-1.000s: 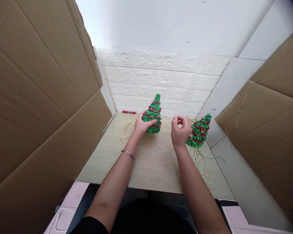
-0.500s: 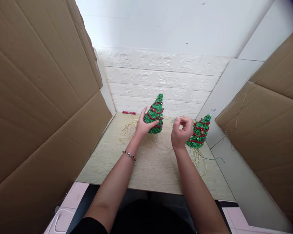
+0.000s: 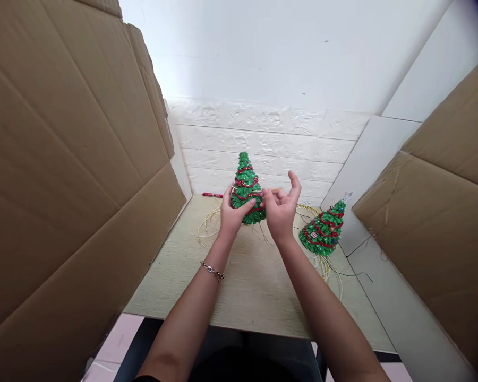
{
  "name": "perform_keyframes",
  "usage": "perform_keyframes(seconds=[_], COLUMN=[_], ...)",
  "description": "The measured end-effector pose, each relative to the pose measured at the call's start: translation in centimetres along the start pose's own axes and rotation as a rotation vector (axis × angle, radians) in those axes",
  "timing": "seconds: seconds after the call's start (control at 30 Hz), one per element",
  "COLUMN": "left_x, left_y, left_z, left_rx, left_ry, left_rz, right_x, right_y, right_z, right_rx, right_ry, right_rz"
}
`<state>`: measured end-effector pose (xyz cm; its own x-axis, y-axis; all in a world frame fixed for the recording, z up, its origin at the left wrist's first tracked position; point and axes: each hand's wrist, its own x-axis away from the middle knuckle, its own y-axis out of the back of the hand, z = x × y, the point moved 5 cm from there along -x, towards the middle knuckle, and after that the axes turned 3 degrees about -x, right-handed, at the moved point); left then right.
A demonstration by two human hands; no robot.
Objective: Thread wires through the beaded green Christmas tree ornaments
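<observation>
A small green Christmas tree (image 3: 246, 178) wrapped in red bead garland stands upright in the grip of my left hand (image 3: 231, 215), whose thumb lies across the front of its lower branches. Close against its right side is my right hand (image 3: 282, 212), thumb and fingers pinched together on a thin yellow wire (image 3: 276, 189), with one finger raised. The wire's ends are hard to make out. Yellow and white loops of wire (image 3: 207, 222) lie on the table behind and left of my left hand.
A second decorated tree (image 3: 322, 231) with a clear star on top leans at the right, wires trailing beneath it. A red tube-like item (image 3: 212, 195) lies by the back wall. Cardboard sheets (image 3: 143, 196) flank the wooden table (image 3: 247, 297).
My right hand has moved left, from beside the second tree to the held tree. The held tree now stands straighter and slightly further left. The view has tilted upward.
</observation>
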<state>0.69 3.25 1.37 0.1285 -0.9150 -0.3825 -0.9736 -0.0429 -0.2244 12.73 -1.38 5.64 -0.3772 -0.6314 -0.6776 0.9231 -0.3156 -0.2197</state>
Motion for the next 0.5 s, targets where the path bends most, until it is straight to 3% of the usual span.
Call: perform_keyframes(seconds=[0.17, 0.37, 0.5], left_x=[0.3, 0.1, 0.0], left_y=[0.5, 0.7, 0.9], left_z=[-1.3, -1.1, -0.9], left_rx=[0.044, -0.001, -0.019], left_ry=[-0.063, -0.063, -0.053], left_rz=[-0.080, -0.087, -0.130], right_x=[-2.9, -2.8, -2.5], right_y=[-1.1, -2.4, -2.2], right_z=[0.8, 0.3, 0.6], right_rx=[-0.051, -0.064, 0.068], right_ry=[-0.024, -0.167, -0.057], right_rz=[0.022, 0.186, 0.218])
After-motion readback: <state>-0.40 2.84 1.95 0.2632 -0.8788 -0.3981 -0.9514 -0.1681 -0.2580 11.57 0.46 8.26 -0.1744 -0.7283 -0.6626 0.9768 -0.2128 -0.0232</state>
